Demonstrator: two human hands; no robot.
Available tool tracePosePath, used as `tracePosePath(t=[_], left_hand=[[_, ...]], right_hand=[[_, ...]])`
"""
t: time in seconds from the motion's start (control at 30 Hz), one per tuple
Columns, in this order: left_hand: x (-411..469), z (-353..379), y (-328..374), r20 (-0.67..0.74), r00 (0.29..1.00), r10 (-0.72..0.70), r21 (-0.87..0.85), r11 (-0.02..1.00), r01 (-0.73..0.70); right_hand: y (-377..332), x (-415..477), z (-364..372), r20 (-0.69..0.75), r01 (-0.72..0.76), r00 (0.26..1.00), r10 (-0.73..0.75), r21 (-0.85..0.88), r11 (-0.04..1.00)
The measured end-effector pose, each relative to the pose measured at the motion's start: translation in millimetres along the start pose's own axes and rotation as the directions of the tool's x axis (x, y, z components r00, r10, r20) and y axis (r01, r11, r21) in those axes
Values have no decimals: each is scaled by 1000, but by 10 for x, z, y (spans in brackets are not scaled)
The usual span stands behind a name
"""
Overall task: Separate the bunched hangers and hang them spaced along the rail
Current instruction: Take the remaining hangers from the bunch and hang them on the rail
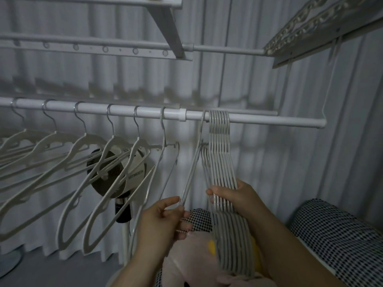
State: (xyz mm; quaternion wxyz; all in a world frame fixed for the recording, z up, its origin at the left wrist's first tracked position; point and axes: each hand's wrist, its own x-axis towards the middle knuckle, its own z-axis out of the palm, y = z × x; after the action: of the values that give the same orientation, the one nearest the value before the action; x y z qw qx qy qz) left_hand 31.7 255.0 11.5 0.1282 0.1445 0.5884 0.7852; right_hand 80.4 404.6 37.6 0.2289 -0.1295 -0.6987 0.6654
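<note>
Only one piece of writing can be read. The round black-and-white electric fan head (135,165), at about 8 o'clock from the middle and showing between the white plastic hangers (85,134), has dark upright lettering (131,178) on its pale rim at 3 o'clock. It appears to read "SKYWORTH".

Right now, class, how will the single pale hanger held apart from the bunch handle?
The pale plastic hanger seems light: the left hand pinches it with fingertips. Likely stiff, unbent. Its hook should slide on the smooth white rail.
</note>
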Motion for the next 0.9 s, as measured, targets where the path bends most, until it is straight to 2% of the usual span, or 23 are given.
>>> tracePosePath(t=[0.3,0.73,0.83,0.9], left_hand=[[-82,-14,21,-92,994,53,-45,997,-58],[-169,-63,67,-67,997,43,37,998,-41],[-167,-92,42,-75,996,46,108,993,-38],[-123,-129,-13,-55,993,105,278,957,-86]], right_hand=[[-44,-51,-66,-9,19,1000,-19,-24,1000],[-84,-68,-23,23,2,1000,-3,18,1000],[-74,-74,-33,22,6,1000,-7,19,1000],[-67,-82,-43,18,5,1000,-6,19,1000]])
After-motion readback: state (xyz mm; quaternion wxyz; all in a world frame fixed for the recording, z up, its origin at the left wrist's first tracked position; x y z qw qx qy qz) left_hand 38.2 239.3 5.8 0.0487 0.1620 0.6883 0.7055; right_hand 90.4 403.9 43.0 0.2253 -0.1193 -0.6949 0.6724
